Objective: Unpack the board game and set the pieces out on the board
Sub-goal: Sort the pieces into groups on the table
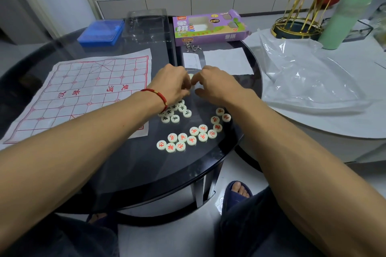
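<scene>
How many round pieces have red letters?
14: four red pieces by the right forearm, ten in a cluster at the table's near edge. More may hide under the hands.

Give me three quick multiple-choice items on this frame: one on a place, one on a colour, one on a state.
1. Where does the purple game box lie?
A. on the board sheet
B. on the dark table, beyond the hands
C. on the floor

2. What colour are the lines on the board sheet?
A. red
B. blue
C. black

3. How does the board sheet stand now?
A. every piece set out on it
B. folded shut
C. spread flat, no pieces on it

Answers:
1 B, the box sits at the far edge of the dark table.
2 A, the grid and border are red.
3 C, the round pieces lie on the glass beside it.
</scene>
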A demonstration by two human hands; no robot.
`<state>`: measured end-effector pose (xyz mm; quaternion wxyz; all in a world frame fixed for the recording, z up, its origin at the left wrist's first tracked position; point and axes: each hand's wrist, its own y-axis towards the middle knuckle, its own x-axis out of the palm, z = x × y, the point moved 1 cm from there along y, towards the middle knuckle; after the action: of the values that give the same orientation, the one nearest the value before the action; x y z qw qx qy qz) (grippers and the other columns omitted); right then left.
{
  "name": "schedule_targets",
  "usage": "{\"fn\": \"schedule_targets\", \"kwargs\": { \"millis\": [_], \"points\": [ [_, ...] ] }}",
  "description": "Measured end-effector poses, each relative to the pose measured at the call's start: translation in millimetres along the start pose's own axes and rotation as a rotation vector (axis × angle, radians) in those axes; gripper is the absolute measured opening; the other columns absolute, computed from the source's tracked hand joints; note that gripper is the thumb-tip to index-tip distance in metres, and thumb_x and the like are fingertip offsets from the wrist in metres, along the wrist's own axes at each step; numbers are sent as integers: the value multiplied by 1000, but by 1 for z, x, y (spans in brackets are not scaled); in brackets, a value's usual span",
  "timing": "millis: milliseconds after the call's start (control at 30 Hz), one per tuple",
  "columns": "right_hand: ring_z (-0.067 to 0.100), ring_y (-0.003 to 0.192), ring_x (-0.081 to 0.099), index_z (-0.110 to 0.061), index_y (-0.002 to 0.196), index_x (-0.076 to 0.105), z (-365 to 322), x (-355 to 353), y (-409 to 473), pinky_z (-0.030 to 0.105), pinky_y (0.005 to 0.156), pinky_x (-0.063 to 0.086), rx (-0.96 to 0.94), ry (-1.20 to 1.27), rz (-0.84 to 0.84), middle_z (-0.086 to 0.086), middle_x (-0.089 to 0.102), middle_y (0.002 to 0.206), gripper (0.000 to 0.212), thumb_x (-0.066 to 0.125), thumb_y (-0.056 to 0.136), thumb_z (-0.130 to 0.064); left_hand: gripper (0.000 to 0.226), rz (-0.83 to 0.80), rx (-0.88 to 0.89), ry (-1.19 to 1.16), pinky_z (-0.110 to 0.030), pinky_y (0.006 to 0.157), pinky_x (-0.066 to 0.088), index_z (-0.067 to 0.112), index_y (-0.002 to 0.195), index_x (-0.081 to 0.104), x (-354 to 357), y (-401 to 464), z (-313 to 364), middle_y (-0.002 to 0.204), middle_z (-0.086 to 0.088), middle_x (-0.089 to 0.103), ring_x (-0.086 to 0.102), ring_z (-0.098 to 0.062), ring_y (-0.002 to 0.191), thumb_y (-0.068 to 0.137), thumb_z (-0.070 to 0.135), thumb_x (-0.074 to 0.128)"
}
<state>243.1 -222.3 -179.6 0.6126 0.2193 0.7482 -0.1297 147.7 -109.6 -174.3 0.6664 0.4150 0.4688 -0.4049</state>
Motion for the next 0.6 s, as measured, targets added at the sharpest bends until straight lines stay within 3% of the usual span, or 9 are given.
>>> {"fn": "schedule_targets", "kwargs": {
  "millis": [167, 333, 467, 600],
  "points": [
    [27, 88, 66, -24, 110, 74, 1, -2, -3, 43, 78, 59, 18, 9, 37, 7, 70, 103, 27, 76, 86, -36, 15, -32, 43, -56, -26, 75, 49, 13, 100, 79, -6, -3, 4, 93, -6, 75, 68, -20, 84, 89, 21, 74],
    [29, 85, 66, -17, 100, 77, 6, -5, -3, 42, 80, 57, 14, 80, 28, 11, 73, 96, 16, 77, 86, -23, 15, -23, 40, -110, -27, 83, 52, 14, 105, 78, -9, -4, 5, 98, -4, 75, 67, -18, 91, 93, 15, 69],
    [8, 59, 66, -12, 89, 80, 20, -17, -5, 25, 64, 56, 91, 270, -32, 1, 73, 70, 12, 72, 92, -20, 12, -23, -64, -185, -24, 81, 49, 14, 99, 79, -9, -1, -2, 99, -3, 74, 66, -14, 91, 93, 13, 69],
    [6, 58, 70, -4, 99, 78, 33, -20, -12, 18, 58, 57, 168, 502, -145, 4, 75, 74, 17, 67, 97, -17, 12, -40, -44, -221, -23, 82, 50, 17, 101, 79, -13, -2, -7, 102, -1, 75, 66, -12, 94, 93, 15, 70]
  ]
}}
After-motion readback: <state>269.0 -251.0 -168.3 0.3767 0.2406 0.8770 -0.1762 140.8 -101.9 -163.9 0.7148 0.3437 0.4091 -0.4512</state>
